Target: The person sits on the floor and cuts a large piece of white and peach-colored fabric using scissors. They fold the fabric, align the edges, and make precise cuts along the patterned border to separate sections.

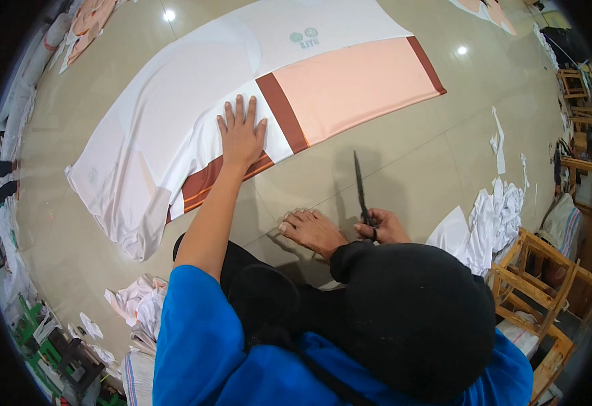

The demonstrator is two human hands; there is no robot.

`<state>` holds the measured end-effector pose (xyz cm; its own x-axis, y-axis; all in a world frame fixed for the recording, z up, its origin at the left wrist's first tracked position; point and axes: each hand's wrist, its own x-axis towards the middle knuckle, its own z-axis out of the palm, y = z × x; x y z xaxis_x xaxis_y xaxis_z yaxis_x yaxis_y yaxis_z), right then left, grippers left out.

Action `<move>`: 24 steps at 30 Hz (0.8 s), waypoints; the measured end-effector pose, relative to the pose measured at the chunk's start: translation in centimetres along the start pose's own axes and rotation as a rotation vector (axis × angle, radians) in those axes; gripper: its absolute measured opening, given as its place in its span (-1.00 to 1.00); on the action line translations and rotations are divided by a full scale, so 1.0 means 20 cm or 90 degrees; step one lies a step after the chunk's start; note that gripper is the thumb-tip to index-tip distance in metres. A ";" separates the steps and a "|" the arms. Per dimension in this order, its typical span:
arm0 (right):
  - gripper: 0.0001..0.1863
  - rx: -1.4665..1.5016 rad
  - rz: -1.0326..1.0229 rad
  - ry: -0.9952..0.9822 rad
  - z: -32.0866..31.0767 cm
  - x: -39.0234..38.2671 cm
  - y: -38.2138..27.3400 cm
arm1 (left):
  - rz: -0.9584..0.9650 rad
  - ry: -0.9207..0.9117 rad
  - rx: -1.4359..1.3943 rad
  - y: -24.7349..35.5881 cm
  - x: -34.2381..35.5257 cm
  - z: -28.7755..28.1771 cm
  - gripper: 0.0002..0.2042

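My left hand [242, 139] lies flat, fingers spread, on a large thin white fabric [174, 88] laid over the tiled floor. Its lower edge carries a peach panel [360, 88] and brown bands [282, 111]; a small grey-green print shows near the top. Folds and creases run through the fabric's left end. My right hand [387, 227] is closed round the handles of dark scissors [361, 186], which point away from me, apart from the fabric. The blades look closed. Between the two hands rests my bare foot [313, 232].
White scraps [495, 213] lie on the right of the floor, beside wooden stools [536, 281]. A crumpled pale cloth [143, 301] sits at lower left, near a striped sack [138, 379]. Peach pieces [93, 24] lie at the far left. Green frames [35, 331] stand at the left rim.
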<state>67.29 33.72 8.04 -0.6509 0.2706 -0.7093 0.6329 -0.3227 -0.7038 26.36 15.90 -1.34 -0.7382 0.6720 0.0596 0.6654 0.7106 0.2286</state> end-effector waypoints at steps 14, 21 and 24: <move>-0.48 0.139 0.205 -0.128 0.34 0.26 -0.17 | -0.063 0.057 0.036 -0.09 -0.03 -0.02 -0.27; -0.48 0.315 0.270 -0.252 0.34 0.37 -0.30 | -0.073 0.066 0.025 -0.08 -0.03 -0.03 -0.29; -0.48 0.338 0.264 -0.268 0.34 0.40 -0.30 | -0.073 0.070 0.022 -0.08 -0.03 -0.04 -0.30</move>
<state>55.38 31.67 6.77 -0.5760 -0.2977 -0.7613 0.6433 -0.7397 -0.1975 25.75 14.23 -0.98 -0.8160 0.5606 0.1411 0.5780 0.7894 0.2068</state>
